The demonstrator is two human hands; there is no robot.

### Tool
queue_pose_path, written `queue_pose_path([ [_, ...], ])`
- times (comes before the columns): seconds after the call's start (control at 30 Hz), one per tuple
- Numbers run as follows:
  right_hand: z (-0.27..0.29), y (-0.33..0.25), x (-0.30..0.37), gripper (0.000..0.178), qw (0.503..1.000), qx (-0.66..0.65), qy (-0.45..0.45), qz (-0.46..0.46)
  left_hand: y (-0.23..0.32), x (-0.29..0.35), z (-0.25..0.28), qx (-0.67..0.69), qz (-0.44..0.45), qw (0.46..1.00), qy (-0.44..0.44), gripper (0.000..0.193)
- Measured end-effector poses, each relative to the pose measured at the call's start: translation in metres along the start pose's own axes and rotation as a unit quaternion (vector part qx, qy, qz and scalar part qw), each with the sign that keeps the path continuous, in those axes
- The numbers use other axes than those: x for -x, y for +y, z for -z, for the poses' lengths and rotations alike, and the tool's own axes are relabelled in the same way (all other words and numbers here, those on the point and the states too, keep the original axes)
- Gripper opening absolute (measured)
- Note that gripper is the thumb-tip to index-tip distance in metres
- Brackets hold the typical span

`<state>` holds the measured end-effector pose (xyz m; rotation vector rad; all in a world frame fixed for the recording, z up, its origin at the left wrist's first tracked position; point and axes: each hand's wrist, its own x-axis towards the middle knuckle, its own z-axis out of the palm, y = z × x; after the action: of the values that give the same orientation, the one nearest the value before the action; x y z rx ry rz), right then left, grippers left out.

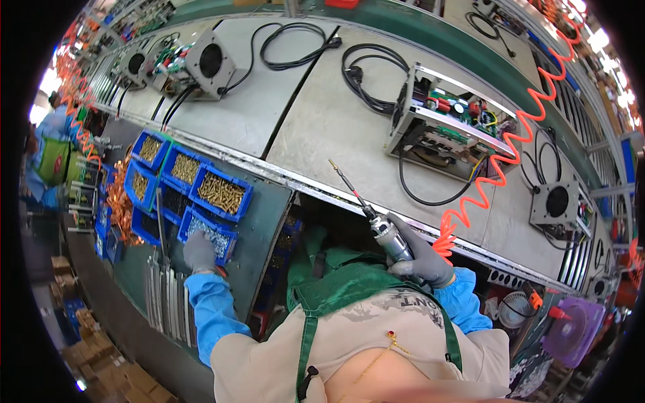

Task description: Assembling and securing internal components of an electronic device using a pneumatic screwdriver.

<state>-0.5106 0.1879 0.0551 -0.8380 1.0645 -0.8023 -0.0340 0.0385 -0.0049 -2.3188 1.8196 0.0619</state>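
My right hand (430, 262), in a grey glove, is wrapped around a silver pneumatic screwdriver (388, 235). Its long thin bit points up and away to the left, over the front rail of the work line, and a brass-coloured piece (332, 163) shows at the tip. Also gloved in grey, my left hand (199, 254) reaches to the near edge of a blue bin (233, 250) of small silver screws (213, 239). Its fingers look bunched together and dip toward the screws; whatever is between them is hidden.
More blue bins hold brass-coloured fasteners (220, 193) and dark screws (175, 203). Metal strips (168, 302) lie near my left sleeve. An open-framed electronic unit (457, 121) stands on the line with black cables. An orange coiled hose (494, 174) crosses at right. Another fan unit (209, 62) stands far left.
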Motion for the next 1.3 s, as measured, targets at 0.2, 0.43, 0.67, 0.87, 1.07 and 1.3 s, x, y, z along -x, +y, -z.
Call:
queue_pose_path([
  [0.2, 0.005, -0.001, 0.044, 0.11, 0.988, -0.117, 0.097, -0.015, 0.047, -0.011, 0.075, 0.362, -0.042, 0.93, 0.046, 0.023],
  [0.43, -0.013, -0.004, 0.053, 0.104, 0.931, -0.231, 0.271, 0.082, 0.338, -0.007, 0.154, 0.466, -0.588, 0.656, 0.08, 0.017],
  [0.67, -0.022, -0.01, 0.029, 0.1, 0.913, -0.23, 0.317, 0.114, 0.46, -0.002, 0.193, 0.123, -0.692, 0.71, 0.04, 0.028],
  [0.87, -0.023, -0.005, 0.018, 0.104, 0.911, -0.218, 0.335, 0.103, 0.472, -0.015, 0.187, 0.085, -0.744, 0.659, 0.07, 0.033],
  [1.07, -0.025, 0.009, 0.003, 0.099, 0.908, -0.103, 0.383, 0.135, 0.48, -0.018, 0.191, 0.13, -0.739, 0.66, -0.039, 0.037],
  [1.3, -0.038, -0.007, 0.006, 0.098, 0.9, -0.152, 0.394, 0.106, 0.486, -0.025, 0.193, 0.166, -0.76, 0.625, -0.063, 0.036],
])
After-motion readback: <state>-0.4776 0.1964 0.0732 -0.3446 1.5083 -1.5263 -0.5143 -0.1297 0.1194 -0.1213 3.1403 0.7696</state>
